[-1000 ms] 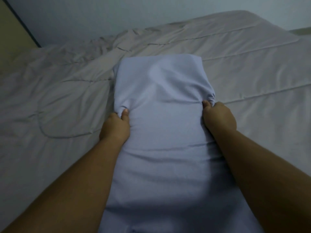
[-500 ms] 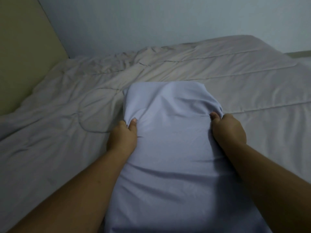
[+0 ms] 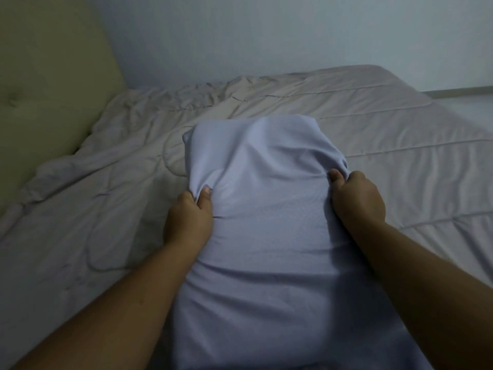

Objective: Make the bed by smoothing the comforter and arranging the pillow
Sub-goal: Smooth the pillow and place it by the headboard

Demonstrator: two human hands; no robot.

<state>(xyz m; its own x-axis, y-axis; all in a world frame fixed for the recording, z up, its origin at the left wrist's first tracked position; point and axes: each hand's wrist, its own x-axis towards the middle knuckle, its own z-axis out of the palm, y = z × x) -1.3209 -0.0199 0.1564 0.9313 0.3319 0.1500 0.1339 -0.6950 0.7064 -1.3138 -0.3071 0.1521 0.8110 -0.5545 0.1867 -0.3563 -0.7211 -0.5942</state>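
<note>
Both hands, left hand (image 3: 188, 219) and right hand (image 3: 357, 197), pinch the pillow (image 3: 266, 222) by its sides, seemingly to carry it toward the headboard (image 3: 48, 84).

Pale blue pillow (image 3: 266, 209) held lengthwise over rumpled beige comforter (image 3: 386, 145), left hand (image 3: 188, 222) and right hand (image 3: 357, 198) pinching its sides — padded headboard (image 3: 48, 89) at left

Single head-worn wide-angle view, looking forward and down along both forearms. Close on left hand (image 3: 188, 220) and right hand (image 3: 357, 198) at the pillow (image 3: 261, 236); comforter (image 3: 386, 134) beyond, headboard (image 3: 50, 84) at left, wall (image 3: 266, 33) behind.
</note>
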